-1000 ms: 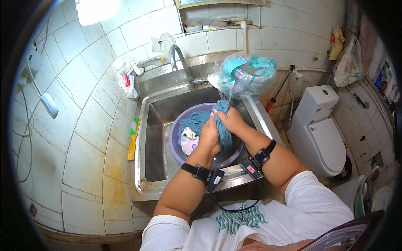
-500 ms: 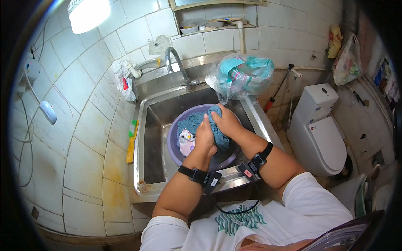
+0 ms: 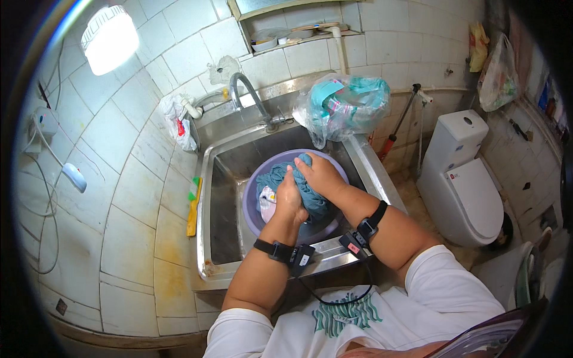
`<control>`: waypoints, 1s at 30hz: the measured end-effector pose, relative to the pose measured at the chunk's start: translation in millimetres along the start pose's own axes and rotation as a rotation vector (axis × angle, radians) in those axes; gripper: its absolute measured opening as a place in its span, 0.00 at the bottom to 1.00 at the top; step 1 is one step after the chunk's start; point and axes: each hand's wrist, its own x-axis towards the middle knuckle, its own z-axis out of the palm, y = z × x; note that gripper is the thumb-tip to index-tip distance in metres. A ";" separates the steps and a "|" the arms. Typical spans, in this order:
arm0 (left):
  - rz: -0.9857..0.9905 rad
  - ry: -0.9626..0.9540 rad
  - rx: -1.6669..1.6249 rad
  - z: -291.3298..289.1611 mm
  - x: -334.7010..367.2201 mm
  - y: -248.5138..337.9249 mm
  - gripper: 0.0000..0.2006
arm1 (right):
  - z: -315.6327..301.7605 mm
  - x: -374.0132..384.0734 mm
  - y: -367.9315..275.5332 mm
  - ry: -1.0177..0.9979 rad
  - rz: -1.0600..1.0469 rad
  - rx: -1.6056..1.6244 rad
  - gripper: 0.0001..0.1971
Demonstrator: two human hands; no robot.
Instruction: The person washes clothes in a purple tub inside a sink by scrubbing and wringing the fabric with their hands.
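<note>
A purple plastic basin (image 3: 251,210) stands inside the steel sink (image 3: 224,235). Bunched wet-looking blue-green cloth (image 3: 315,201) fills much of it, its exact kind hard to make out. Next to that cloth, at the basin's left side, lies a white cloth with coloured spots (image 3: 267,206). My left hand (image 3: 289,200) grips the blue-green cloth from the near left, thumb pointing up. From the right, my right hand (image 3: 321,175) is closed over the same cloth, close to the left one. Both hands' fingertips are partly hidden in the folds.
A curved faucet (image 3: 253,98) rises behind the basin. On the sink's back right corner sits a clear plastic bag with turquoise contents (image 3: 349,106). A yellow-handled brush (image 3: 193,209) leans at the left rim. A white toilet (image 3: 459,179) stands to the right.
My view has shifted slightly, so the sink and basin appear a little farther right. Both hands stay on the blue-green cloth, with the right fingers slightly more spread over it.
</note>
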 end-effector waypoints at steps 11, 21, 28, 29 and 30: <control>0.132 -0.024 0.013 -24.1 12.6 -5.6 0.25 | -1.2 -12.6 -10.1 -0.120 -0.098 -0.050 0.22; 0.434 -0.036 0.246 -5.9 -10.9 22.7 0.04 | -6.5 2.3 13.4 0.050 0.186 0.316 0.21; 0.596 0.117 0.253 -39.4 14.1 31.1 0.20 | -13.6 7.6 13.1 -0.159 0.365 1.090 0.17; 0.605 0.158 0.246 -36.4 14.6 30.1 0.21 | -14.7 8.8 13.7 -0.156 0.363 1.087 0.17; 0.571 0.154 0.241 -35.9 16.2 30.3 0.26 | -15.2 8.9 15.1 -0.217 0.346 1.139 0.19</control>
